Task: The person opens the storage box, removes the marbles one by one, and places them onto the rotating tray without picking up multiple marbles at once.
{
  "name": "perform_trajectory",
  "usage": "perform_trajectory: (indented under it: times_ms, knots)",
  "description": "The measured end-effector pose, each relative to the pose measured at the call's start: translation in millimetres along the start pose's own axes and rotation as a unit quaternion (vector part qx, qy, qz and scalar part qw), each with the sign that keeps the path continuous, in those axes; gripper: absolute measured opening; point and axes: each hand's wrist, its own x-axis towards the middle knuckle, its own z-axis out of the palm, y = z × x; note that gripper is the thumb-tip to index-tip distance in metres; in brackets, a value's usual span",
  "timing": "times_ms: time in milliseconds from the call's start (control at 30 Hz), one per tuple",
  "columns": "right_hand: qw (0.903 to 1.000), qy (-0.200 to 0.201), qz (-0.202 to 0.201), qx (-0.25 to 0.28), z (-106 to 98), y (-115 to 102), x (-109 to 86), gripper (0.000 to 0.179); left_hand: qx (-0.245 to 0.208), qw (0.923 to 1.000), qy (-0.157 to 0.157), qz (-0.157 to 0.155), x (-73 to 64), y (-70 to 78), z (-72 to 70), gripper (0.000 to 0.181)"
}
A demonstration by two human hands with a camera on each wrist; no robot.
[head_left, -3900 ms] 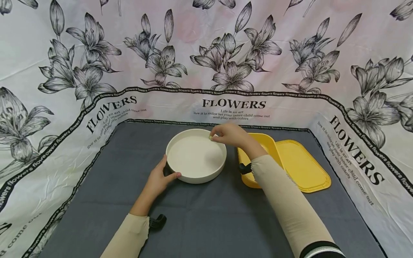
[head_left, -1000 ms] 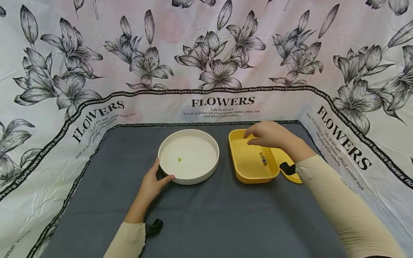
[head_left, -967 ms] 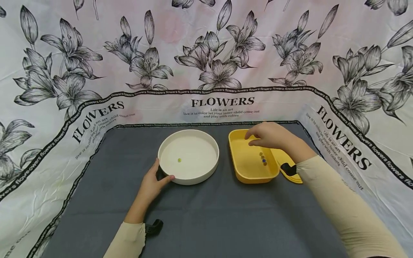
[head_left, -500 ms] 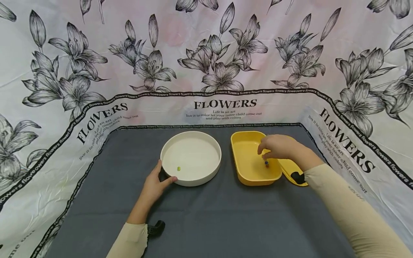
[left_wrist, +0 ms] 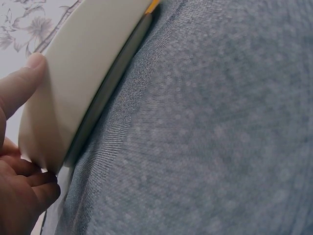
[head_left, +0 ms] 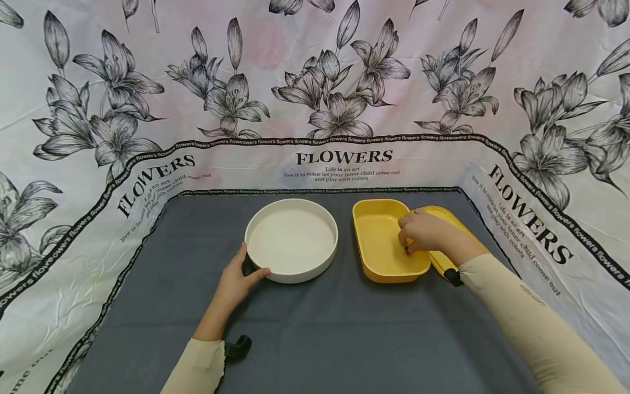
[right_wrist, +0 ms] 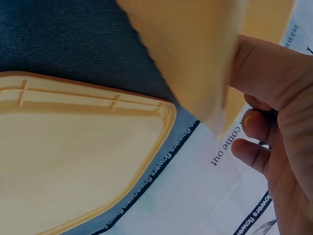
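My left hand grips the near-left edge of a round white dish, thumb at the rim and fingers along the side. The left wrist view shows the dish's outer wall between thumb and curled fingers. My right hand reaches into a yellow rectangular box. Its thumb and fingertips pinch a small blue marble near the box's right side. Other marbles there are hidden by the hand. In the right wrist view the box wall covers the fingertips.
A yellow lid lies right of the box, partly under the right forearm. Grey cloth covers the table. A white flower-printed sheet rises behind and at both sides.
My right hand has come down into the box, and its fingers have closed at the blue marble. The green marble in the white dish rolled toward the near rim, out of clear sight.
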Motion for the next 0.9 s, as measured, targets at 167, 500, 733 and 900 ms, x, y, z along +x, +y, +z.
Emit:
perform_trajectory:
  times_ms: [167,500,733,900]
  knots:
    - [0.9998,-0.004,-0.005,-0.021,5,2,4.8,0.017,0.003,1.0000,0.004,0.001,1.9,-1.5,-2.2,0.119]
    - [0.9991,-0.033,0.004,-0.026,19,7,12.2,0.019,0.000,0.9998,0.007,0.018,3.1,-0.1,0.1,0.118]
    - [0.9989,-0.031,0.003,-0.035,19,6,11.9,0.018,-0.002,0.9998,0.010,0.018,2.6,-0.8,1.6,0.117]
    - [0.9999,0.007,0.002,-0.009,16,2,10.2,0.016,-0.007,0.9998,0.011,0.011,1.3,-2.7,1.2,0.115]
